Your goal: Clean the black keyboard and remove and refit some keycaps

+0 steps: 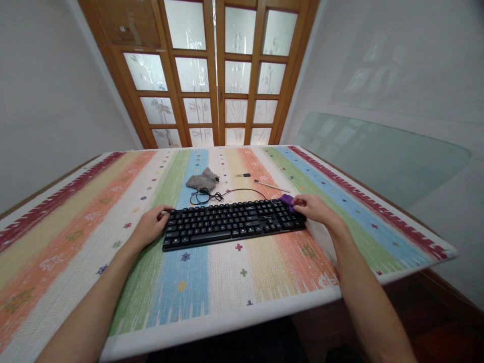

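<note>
from the head view i see the keyboard (230, 223) on the striped tablecloth (223, 282); my left hand (151, 225) curls at its left end, though i cannot tell whether it grips; my right hand (312, 207) pinches a purple cloth (286, 199) at the right end.

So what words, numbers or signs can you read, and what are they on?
I can't read any words or numbers.
Black computer keyboard: white key markings, too small to read.
Striped tablecloth: plus-shaped crosses, which look like decoration.
</note>
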A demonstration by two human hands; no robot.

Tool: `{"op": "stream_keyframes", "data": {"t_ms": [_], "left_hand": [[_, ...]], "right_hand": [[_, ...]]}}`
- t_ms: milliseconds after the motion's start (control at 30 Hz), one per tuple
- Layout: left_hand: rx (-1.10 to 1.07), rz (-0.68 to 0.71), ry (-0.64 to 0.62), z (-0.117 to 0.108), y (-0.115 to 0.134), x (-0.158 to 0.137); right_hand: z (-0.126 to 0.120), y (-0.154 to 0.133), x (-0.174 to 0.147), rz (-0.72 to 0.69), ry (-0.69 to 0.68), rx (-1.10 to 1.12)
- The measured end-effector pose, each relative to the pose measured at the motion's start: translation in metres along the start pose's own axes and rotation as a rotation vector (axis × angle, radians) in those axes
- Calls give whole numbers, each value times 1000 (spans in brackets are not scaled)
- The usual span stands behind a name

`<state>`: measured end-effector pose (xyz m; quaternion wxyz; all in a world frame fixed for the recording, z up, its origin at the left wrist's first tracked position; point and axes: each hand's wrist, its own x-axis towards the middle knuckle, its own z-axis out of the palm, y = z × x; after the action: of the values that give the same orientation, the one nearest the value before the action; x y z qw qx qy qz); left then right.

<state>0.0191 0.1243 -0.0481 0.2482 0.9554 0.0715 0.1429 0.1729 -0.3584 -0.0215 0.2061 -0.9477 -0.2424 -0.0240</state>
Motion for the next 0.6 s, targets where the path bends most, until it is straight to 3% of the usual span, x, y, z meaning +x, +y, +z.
{"op": "stream_keyframes", "data": {"t_ms": [400, 600], "left_hand": [[0, 0, 14, -1, 3, 0], [-15, -3, 10, -1, 2, 0]], "right_hand": [[-7, -2, -5, 19, -145, 99], [-1, -6, -3, 61, 82, -65]]}}
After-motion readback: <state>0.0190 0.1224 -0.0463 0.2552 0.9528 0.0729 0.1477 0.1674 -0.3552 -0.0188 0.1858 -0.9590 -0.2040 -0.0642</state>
